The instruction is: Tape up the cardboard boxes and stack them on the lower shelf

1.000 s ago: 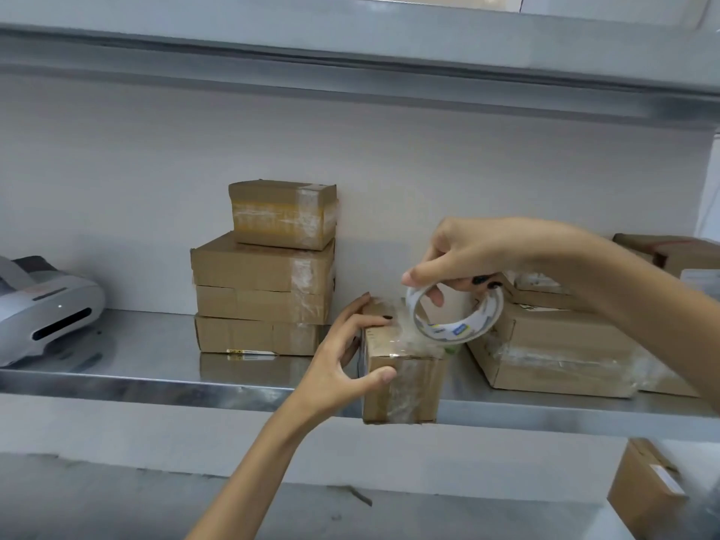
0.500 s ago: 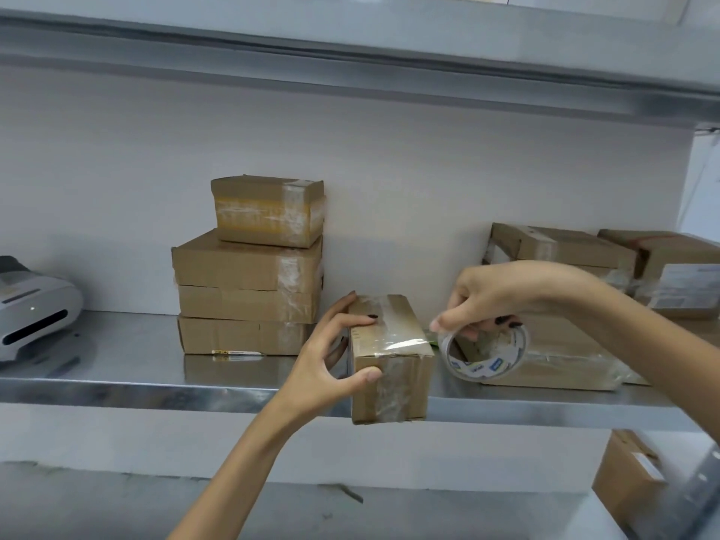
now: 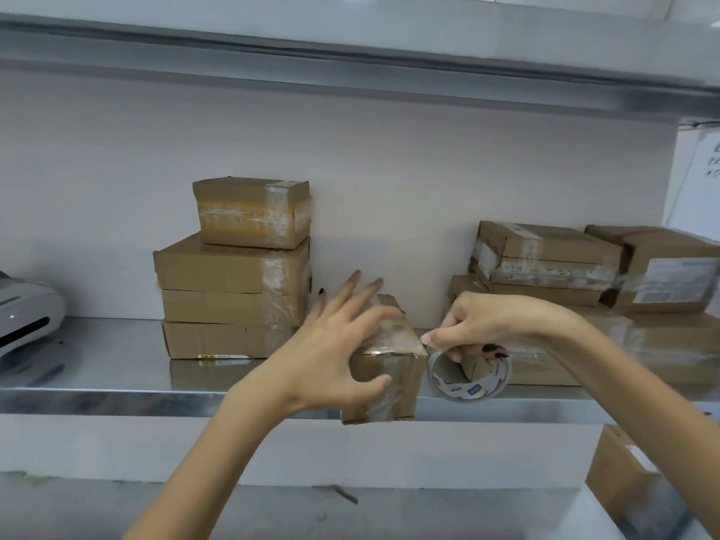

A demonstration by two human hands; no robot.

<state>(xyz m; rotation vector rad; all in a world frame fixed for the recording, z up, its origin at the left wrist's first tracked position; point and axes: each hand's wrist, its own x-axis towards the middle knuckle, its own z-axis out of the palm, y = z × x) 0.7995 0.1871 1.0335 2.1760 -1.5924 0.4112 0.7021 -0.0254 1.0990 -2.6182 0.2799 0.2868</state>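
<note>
**One small box mid-seal, stacks on either side**

The metal shelf point(image 3: 117, 397) runs the full width of the view, with an upper shelf point(image 3: 350, 52) overhead. Against the wall at left stands the left stack point(image 3: 233, 274) of cardboard boxes, squared up, smallest on top, with clear tape down their right ends. At right sits a looser right pile point(image 3: 545, 263), also showing tape but laid unevenly. A white machine point(image 3: 27, 321) sits at the far left edge, and one more carton point(image 3: 623, 481) lies low at right, below the shelf.

Between the two piles, at the shelf's front lip, is the small box point(image 3: 389, 387). Glossy tape crosses its top and runs down its near face. Whether it rests on the lip or hangs in front of it cannot be told.

The left grip point(image 3: 331, 356) is released: its fingers are splayed straight above the box top and its thumb is against the near face, apparently pressing the tape flat. The right grip point(image 3: 487, 325) is grasping the tape roll point(image 3: 469, 378), held just right of the box, near its top corner.

By my reading, this box is nearly sealed. What remains is to part the tape from the roll and stack the box. Whether the right pile still needs taping or restacking is unclear.
</note>
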